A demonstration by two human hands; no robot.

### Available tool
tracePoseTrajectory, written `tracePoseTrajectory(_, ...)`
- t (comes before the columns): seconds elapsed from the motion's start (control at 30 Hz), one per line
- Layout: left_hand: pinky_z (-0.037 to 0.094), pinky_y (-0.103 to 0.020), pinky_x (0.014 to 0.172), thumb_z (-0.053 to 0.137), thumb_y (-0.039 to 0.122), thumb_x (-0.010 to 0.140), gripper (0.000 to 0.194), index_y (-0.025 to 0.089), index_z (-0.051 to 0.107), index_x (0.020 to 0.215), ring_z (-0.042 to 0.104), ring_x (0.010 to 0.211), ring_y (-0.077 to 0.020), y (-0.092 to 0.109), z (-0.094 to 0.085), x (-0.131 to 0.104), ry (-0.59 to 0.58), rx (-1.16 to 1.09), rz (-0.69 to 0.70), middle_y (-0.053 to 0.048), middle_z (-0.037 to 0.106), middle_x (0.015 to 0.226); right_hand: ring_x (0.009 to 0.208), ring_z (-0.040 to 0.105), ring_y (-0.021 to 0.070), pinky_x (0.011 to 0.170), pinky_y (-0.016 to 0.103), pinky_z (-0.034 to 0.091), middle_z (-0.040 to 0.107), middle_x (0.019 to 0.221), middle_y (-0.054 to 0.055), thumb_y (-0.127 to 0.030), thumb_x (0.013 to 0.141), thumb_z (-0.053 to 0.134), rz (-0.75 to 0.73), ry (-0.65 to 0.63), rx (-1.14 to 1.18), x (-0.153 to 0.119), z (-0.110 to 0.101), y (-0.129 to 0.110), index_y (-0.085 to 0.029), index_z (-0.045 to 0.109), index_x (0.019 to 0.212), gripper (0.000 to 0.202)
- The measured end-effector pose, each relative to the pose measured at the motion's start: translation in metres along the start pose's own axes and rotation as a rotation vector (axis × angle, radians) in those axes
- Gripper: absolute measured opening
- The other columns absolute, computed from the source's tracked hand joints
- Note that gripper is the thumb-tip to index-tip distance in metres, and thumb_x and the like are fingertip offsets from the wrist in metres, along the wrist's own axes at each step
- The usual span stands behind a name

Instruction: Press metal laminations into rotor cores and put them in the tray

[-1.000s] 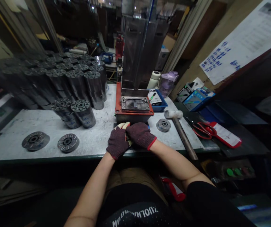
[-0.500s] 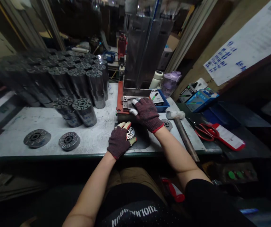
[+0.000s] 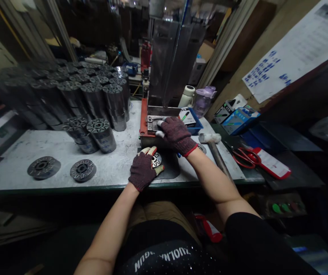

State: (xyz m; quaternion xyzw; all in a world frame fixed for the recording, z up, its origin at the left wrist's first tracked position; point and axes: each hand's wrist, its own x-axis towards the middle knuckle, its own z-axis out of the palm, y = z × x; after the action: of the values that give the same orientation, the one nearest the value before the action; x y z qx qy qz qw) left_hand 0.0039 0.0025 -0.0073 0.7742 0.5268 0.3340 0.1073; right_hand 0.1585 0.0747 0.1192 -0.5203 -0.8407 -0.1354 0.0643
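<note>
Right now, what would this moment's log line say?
left hand: holding slotted metal disc over dark mat | right hand: fingers at orange-based metal fixture | mallet: lying at right

Left fingers [image 3: 152, 150] curved, right fingers [image 3: 167, 125] farther forward

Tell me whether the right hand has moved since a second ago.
Yes. The right hand has moved forward, away from the person: it was in front of the orange base, and now it reaches over it.

The left hand [image 3: 142, 170] holds a slotted disc [image 3: 156, 160].
</note>
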Motion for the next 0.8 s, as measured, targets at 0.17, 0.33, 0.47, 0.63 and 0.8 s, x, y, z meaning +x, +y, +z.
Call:
tracePoseTrajectory(0.17,0.047,-0.046,0.106,0.076,0.045,0.079,0.071,0.022,0.052,0.141,0.056,0.125,-0.0312,0.003,-0.002,0.0,0.01,-0.004,-0.033,-0.014,0.057,0.138,0.104,0.065,0.0251,0.088,0.033,0.043,0.074,0.112,0.013,-0.032,0.103,0.044,0.092,0.063,0.137,-0.033,0.008,-0.017,-0.017,0.07,0.121,0.035)
tracePoseTrajectory(0.33,0.044,-0.046,0.11,0.077,0.037,0.075,0.076,0.02,0.05,0.143,0.054,0.128,-0.0315,0.002,-0.002,-0.001,0.014,-0.027,-0.011,-0.014,0.057,0.139,0.105,0.068,0.021,0.092,0.03,0.049,0.075,0.115,0.01,-0.027,0.1,0.046,0.069,0.031,0.362,-0.086,0.051,-0.031,-0.017,0.07,0.119,0.032)
tracePoseTrajectory(0.47,0.038,-0.047,0.116,0.074,0.031,0.074,0.08,0.02,0.044,0.148,0.046,0.138,-0.0315,-0.002,-0.002,-0.002,-0.008,-0.084,0.046,-0.013,0.05,0.148,0.105,0.069,0.0266,0.091,0.035,0.05,0.074,0.115,0.014,-0.025,0.093,0.054,-0.017,-0.265,0.263,-0.09,0.045,-0.037,-0.016,0.07,0.119,0.032)
tracePoseTrajectory(0.63,0.04,-0.046,0.115,0.072,0.026,0.073,0.073,0.019,0.051,0.142,0.05,0.134,-0.0301,-0.007,-0.002,-0.002,-0.024,-0.115,0.072,-0.013,0.054,0.145,0.101,0.07,0.031,0.083,0.037,0.051,0.075,0.11,0.017,-0.026,0.094,0.052,-0.01,-0.463,0.132,-0.059,0.012,-0.049,-0.017,0.068,0.124,0.036)
tracePoseTrajectory(0.8,0.044,-0.045,0.111,0.078,0.032,0.072,0.074,0.019,0.052,0.14,0.055,0.128,-0.03,-0.005,-0.002,0.0,0.0,-0.087,0.024,-0.013,0.059,0.138,0.107,0.067,0.0263,0.091,0.034,0.048,0.073,0.119,0.011,-0.032,0.097,0.051,0.009,-0.299,0.221,-0.05,0.018,-0.048,-0.019,0.07,0.122,0.034)
